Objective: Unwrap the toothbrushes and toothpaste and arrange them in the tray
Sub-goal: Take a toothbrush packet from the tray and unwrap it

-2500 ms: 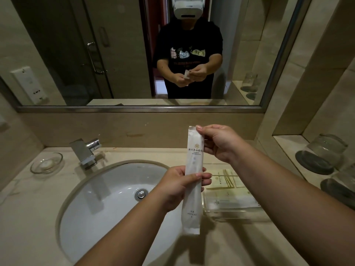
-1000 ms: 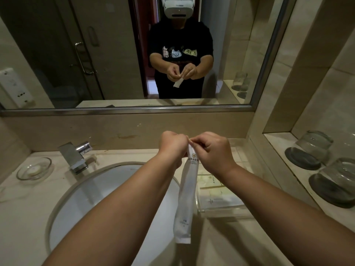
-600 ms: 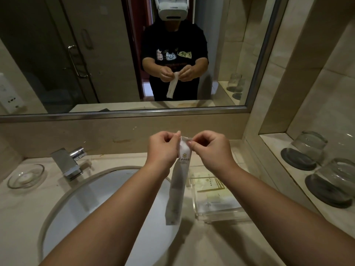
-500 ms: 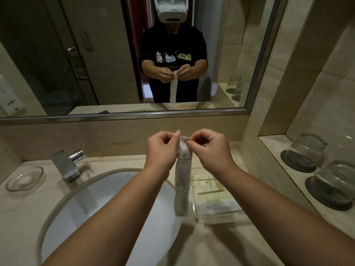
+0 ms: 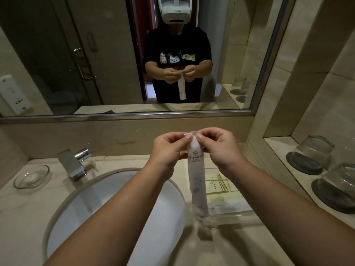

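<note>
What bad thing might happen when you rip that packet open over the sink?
Both hands, left hand and right hand, pinch the top of the white packet, which hangs partly above the sink. A sudden tear might drop whatever is inside into the basin instead of the clear tray beside it.

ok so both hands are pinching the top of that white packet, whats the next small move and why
Probably pull the two hands apart to tear the top edge open. The left hand and right hand both grip the top of the white packet, which hangs upright and looks sealed, with nothing out of it yet. The clear tray sits just below, ready for the contents.
</note>
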Demonstrator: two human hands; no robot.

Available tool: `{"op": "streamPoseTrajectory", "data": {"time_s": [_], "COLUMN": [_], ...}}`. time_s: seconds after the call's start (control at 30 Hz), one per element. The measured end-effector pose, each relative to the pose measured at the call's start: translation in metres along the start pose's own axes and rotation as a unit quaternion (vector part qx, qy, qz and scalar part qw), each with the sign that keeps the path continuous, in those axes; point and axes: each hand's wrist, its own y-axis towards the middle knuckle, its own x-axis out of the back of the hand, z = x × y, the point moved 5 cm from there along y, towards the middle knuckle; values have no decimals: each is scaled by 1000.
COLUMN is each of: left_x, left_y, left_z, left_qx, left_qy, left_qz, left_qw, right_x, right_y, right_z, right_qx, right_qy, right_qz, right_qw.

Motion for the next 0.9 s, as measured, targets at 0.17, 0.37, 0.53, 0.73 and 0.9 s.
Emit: {"op": "streamPoseTrajectory", "data": {"time_s": [0.17, 0.37, 0.53, 0.73, 0.9], "left_x": [2, -4, -9, -14, -6], "left_y": [-1, -4, -3, -2, 3], "left_z": [-3, -7, -5, 6, 21], "left_qx": [-22, -26, -15, 48, 115], "left_qy": [62, 121, 135, 8, -54], "left_qz": [-18, 27, 24, -11, -125], "left_qw": [998, 992, 990, 999, 984], "right_x": [1, 5, 8, 7, 7], "right_y": [2, 7, 4, -5, -16], "right_z": [8, 23, 23, 22, 20], "right_qx": [16, 47, 92, 202, 309], "right_qy": [-106, -310, -373, -380, -380], "right_qz": [70, 160, 147, 73, -15], "right_qw": [992, 936, 911, 900, 872]}}
